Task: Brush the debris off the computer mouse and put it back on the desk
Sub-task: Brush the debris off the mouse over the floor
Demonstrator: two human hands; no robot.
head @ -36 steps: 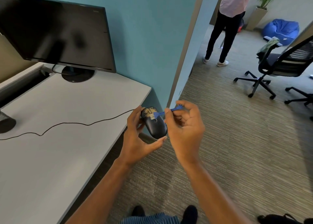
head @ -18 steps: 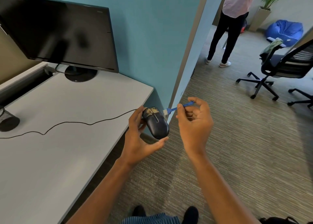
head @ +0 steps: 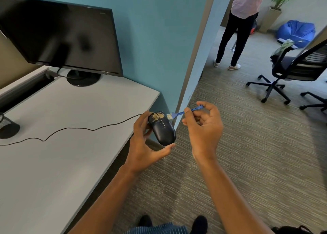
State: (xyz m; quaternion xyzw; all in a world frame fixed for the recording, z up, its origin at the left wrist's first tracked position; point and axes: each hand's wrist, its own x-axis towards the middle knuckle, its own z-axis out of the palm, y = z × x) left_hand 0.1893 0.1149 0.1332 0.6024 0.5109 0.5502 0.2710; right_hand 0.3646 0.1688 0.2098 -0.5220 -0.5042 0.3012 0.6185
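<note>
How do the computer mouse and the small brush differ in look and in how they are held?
The mouse is black, rounded and bulky; the brush is blue, thin and long. The left hand cradles the mouse, while the right hand pinches the brush by its handle. The mouse carries tan debris at its front; the brush bristles look pale. Both are held off the desk.

The pale desk [head: 70, 163] carries a monitor [head: 58, 37] on its round stand; a thin black cable [head: 79, 128]; perhaps a mesh cup [head: 8, 127].

Head-worn view, angled down, close over both hands [head: 177, 136]
</note>
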